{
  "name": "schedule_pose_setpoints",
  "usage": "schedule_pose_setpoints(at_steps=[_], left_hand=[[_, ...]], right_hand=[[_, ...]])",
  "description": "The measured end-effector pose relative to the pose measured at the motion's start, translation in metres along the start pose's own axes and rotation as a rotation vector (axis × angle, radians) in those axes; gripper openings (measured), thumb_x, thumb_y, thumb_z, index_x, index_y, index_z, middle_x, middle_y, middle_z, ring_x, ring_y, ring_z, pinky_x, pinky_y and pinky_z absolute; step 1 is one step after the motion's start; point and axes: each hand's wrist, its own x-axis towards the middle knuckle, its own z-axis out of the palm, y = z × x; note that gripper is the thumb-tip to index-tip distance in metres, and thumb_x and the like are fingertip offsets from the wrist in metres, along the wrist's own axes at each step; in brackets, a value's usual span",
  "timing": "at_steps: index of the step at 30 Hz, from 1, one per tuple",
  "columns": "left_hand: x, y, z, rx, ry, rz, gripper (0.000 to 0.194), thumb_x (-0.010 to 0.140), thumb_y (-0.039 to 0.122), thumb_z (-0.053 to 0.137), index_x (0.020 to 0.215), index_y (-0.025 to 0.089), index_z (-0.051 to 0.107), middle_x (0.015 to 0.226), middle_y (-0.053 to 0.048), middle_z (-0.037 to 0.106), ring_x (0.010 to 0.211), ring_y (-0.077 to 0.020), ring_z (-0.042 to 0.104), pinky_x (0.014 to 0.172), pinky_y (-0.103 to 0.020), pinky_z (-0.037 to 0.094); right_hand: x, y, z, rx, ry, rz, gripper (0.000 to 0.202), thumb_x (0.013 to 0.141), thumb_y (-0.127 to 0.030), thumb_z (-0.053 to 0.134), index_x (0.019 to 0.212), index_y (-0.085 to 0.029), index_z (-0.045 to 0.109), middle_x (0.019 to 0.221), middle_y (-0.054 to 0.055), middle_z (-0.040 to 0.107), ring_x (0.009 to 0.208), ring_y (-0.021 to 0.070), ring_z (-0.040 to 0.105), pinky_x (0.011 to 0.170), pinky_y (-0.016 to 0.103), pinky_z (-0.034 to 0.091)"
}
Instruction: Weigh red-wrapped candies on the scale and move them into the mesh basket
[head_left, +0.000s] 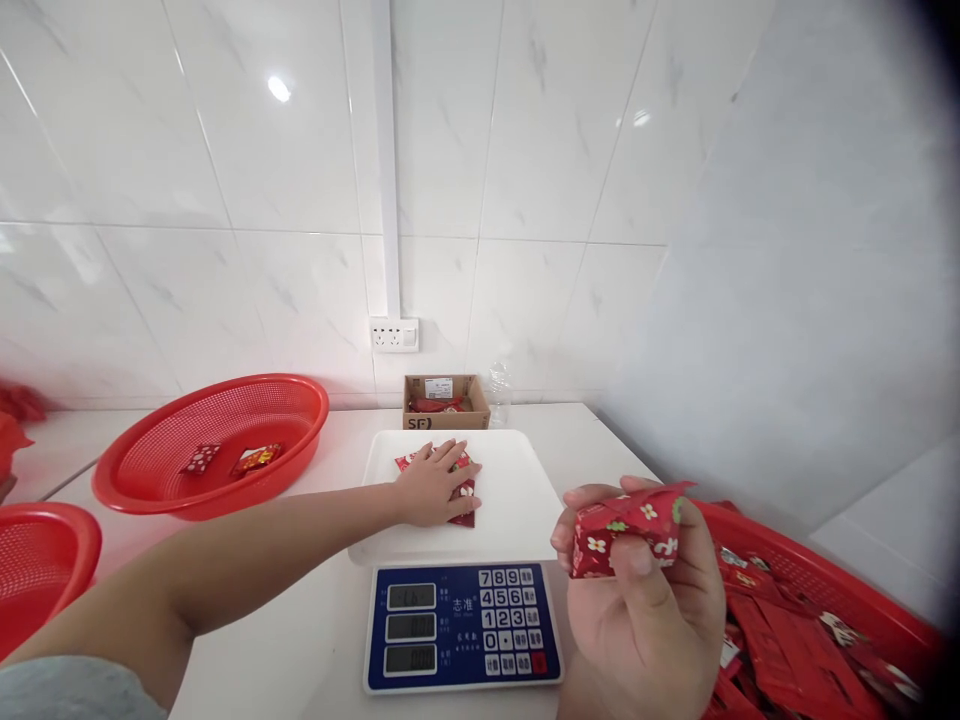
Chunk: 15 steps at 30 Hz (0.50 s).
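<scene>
My left hand [435, 487] lies with fingers spread over red printed packets [463, 508] on the white pan [517, 490] of a weighing scale. The palm hides part of these packets, and I cannot tell how firmly it presses. In front of the pan sits the scale's blue keypad panel [463, 628] with three small displays. My right hand [652, 610] is closed around a small red packet [628, 535] printed with white flowers and green marks. It is raised to the right of the scale, with the thumb across the packet's near face.
A red basket [892, 615] full of red packets stands at the right. At the left, a large red sieve basket [300, 440] holds two packets; another red basket [82, 540] is nearer. Behind the scale stands a cardboard box [450, 421], below a wall socket [394, 336].
</scene>
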Motion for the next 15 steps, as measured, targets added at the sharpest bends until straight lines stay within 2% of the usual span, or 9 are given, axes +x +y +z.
schedule_pose_setpoints(at_steps=[3,5,7,9,11,13,15], left_hand=[[-0.007,-0.017,-0.016,-0.006,-0.061,0.164,0.061,0.083,0.063,0.047,0.138,0.037,0.044,0.157,0.001,0.024,0.145,-0.0255,0.018,0.118,-0.043,0.007],[-0.010,-0.024,-0.023,-0.012,-0.072,0.180,0.065,0.080,0.065,0.051,0.139,0.039,0.042,0.156,0.004,0.026,0.144,-0.0234,0.020,0.118,-0.039,0.006],[-0.012,-0.024,-0.022,-0.019,-0.029,0.081,0.071,0.084,0.067,0.040,0.145,0.034,0.031,0.158,0.000,0.022,0.145,-0.0249,0.016,0.118,-0.043,0.005],[-0.010,-0.018,-0.016,-0.028,0.035,-0.090,0.074,0.089,0.066,0.019,0.151,0.025,0.017,0.158,-0.009,0.018,0.145,-0.0301,0.013,0.115,-0.055,0.008],[-0.006,-0.009,-0.006,-0.036,0.068,-0.232,0.077,0.090,0.064,0.006,0.151,0.018,0.011,0.157,-0.018,0.020,0.144,-0.0369,0.013,0.109,-0.065,0.014],[-0.002,0.000,0.004,-0.036,0.058,-0.273,0.079,0.089,0.067,0.009,0.151,0.018,0.016,0.155,-0.020,0.023,0.142,-0.0412,0.015,0.106,-0.068,0.016],[0.000,0.005,0.009,-0.026,0.045,-0.229,0.077,0.088,0.068,0.018,0.149,0.023,0.021,0.155,-0.017,0.025,0.143,-0.0410,0.014,0.107,-0.068,0.012]], right_hand=[[0.001,0.001,0.000,-0.003,-0.009,-0.002,0.019,0.074,-0.028,0.076,0.092,-0.025,0.071,0.075,0.001,0.073,0.057,0.0128,0.065,0.045,0.021,0.050],[0.001,0.001,0.001,-0.001,-0.018,-0.005,0.018,0.075,-0.028,0.076,0.092,-0.025,0.071,0.075,0.000,0.074,0.056,0.0115,0.065,0.046,0.020,0.050],[0.002,0.001,0.001,0.005,-0.021,-0.002,0.018,0.075,-0.028,0.076,0.092,-0.025,0.071,0.076,0.001,0.074,0.057,0.0111,0.065,0.046,0.019,0.050],[0.002,0.001,0.000,0.008,-0.015,0.004,0.018,0.075,-0.028,0.076,0.092,-0.024,0.070,0.077,0.001,0.074,0.059,0.0115,0.066,0.047,0.019,0.051],[0.001,0.001,0.000,0.007,-0.017,0.008,0.018,0.075,-0.027,0.076,0.092,-0.024,0.070,0.076,0.002,0.074,0.059,0.0119,0.066,0.047,0.020,0.051],[0.001,0.002,0.000,0.002,-0.026,0.013,0.018,0.076,-0.027,0.075,0.092,-0.024,0.070,0.076,0.002,0.074,0.058,0.0116,0.065,0.047,0.020,0.051],[0.000,0.003,0.000,-0.003,-0.028,0.018,0.018,0.075,-0.027,0.075,0.092,-0.024,0.070,0.076,0.002,0.074,0.057,0.0118,0.065,0.046,0.020,0.051]])
